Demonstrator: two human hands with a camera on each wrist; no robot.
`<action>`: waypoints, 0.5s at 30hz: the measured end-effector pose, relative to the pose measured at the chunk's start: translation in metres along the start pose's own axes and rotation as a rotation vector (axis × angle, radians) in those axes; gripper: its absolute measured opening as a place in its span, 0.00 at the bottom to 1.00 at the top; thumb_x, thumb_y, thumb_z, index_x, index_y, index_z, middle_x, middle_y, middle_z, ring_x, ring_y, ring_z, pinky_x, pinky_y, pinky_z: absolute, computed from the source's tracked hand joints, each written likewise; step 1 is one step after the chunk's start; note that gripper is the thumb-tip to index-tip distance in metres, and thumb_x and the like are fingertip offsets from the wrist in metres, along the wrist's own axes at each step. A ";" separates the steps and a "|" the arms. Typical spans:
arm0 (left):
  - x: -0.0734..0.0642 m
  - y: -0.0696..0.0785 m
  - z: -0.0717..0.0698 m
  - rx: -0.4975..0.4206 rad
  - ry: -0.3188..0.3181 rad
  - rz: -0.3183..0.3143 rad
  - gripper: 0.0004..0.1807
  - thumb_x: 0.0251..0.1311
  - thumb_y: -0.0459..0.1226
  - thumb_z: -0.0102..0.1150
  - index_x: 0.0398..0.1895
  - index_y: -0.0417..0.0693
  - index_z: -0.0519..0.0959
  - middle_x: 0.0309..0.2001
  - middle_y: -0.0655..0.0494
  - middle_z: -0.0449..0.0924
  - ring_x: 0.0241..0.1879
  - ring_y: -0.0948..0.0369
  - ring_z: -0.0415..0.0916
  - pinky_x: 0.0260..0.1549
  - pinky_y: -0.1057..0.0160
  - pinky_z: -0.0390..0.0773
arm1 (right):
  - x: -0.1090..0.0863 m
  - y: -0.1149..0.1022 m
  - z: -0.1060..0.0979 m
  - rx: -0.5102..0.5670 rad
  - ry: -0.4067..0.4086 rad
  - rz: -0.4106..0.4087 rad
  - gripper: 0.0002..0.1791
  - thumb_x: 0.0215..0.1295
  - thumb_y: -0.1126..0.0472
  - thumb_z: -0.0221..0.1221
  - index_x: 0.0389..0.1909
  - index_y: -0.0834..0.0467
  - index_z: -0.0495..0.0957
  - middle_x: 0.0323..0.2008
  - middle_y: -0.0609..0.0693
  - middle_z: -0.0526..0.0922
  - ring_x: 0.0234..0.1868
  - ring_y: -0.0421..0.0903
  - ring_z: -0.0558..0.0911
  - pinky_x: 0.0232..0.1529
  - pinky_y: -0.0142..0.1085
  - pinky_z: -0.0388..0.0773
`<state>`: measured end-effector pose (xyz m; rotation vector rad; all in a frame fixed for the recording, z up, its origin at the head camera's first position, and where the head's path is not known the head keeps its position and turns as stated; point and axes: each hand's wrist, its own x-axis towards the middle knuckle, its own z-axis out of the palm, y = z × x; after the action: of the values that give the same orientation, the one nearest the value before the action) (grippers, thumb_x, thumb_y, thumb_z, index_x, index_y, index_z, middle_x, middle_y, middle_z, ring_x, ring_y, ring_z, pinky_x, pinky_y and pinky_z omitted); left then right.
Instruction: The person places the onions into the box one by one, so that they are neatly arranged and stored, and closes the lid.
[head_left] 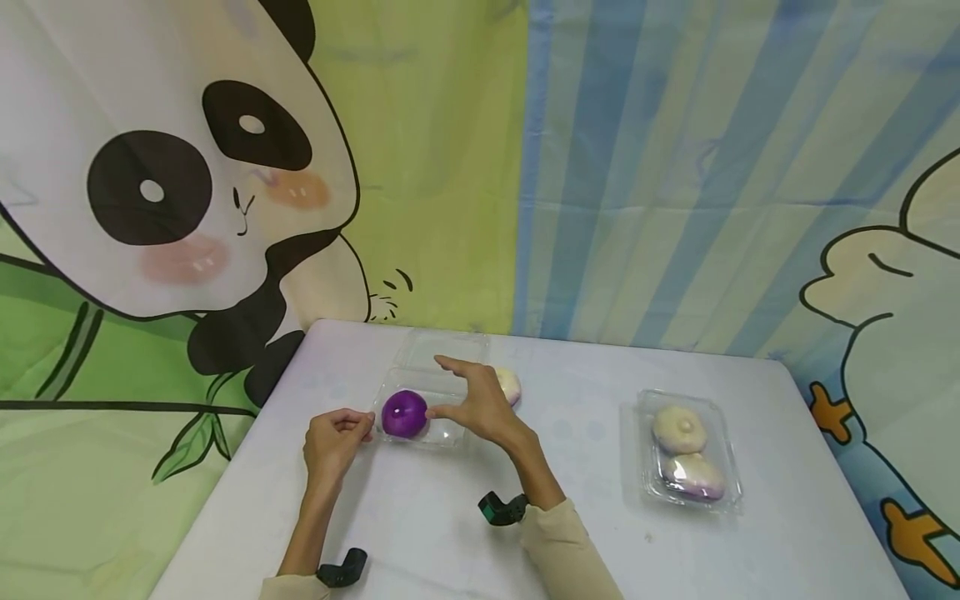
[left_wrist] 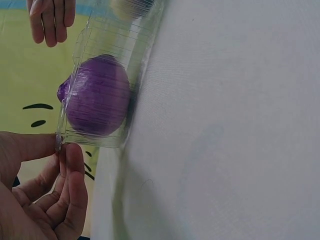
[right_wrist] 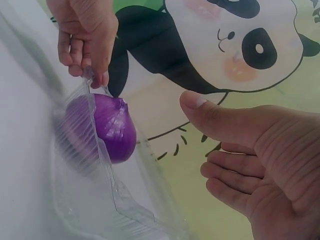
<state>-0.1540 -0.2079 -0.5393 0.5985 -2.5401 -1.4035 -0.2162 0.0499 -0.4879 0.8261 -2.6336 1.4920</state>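
Observation:
A shiny purple onion point(head_left: 403, 414) sits in the left end of a clear plastic clamshell box point(head_left: 447, 433), whose lid point(head_left: 431, 348) lies folded back toward the curtain. My left hand point(head_left: 333, 442) pinches the box's rim at its left corner, thumb against fingertips, as the left wrist view shows up close. Over the other half of the box is my right hand point(head_left: 483, 404), thumb and fingers spread wide with nothing between them. In the right wrist view the onion point(right_wrist: 117, 127) stands higher than the rim. A pale, rounded turnip-like vegetable point(head_left: 508, 385) shows just beyond my right hand, partly hidden by it.
At the right of the white table point(head_left: 570, 517) stands another clear box point(head_left: 651, 493), holding two pale turnip-like vegetables point(head_left: 680, 429) tinged with purple. A printed curtain point(head_left: 450, 167) with a panda hangs along the table's back edge. Each wrist wears a small black camera point(head_left: 342, 568).

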 end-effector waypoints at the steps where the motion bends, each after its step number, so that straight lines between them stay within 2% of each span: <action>1: 0.000 0.000 0.000 0.000 0.000 -0.001 0.12 0.69 0.43 0.73 0.36 0.42 0.91 0.27 0.52 0.92 0.27 0.58 0.86 0.34 0.62 0.71 | -0.001 0.001 -0.001 -0.002 0.008 -0.001 0.45 0.55 0.61 0.83 0.75 0.60 0.77 0.70 0.60 0.84 0.73 0.58 0.82 0.74 0.56 0.80; 9: 0.001 -0.001 0.000 -0.006 -0.003 -0.002 0.12 0.69 0.43 0.73 0.35 0.41 0.91 0.26 0.54 0.91 0.27 0.58 0.86 0.34 0.62 0.71 | -0.009 0.006 -0.011 0.012 0.050 0.016 0.47 0.54 0.59 0.84 0.75 0.61 0.76 0.69 0.62 0.84 0.71 0.60 0.83 0.72 0.60 0.80; 15: 0.001 -0.001 0.001 -0.006 0.001 0.003 0.12 0.69 0.42 0.73 0.35 0.42 0.92 0.25 0.55 0.91 0.28 0.58 0.87 0.36 0.62 0.71 | -0.015 0.010 -0.018 -0.019 0.076 0.020 0.47 0.53 0.59 0.85 0.75 0.59 0.77 0.67 0.61 0.86 0.70 0.60 0.84 0.73 0.56 0.81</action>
<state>-0.1551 -0.2082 -0.5412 0.5935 -2.5341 -1.4084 -0.2123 0.0747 -0.4902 0.7289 -2.6048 1.4690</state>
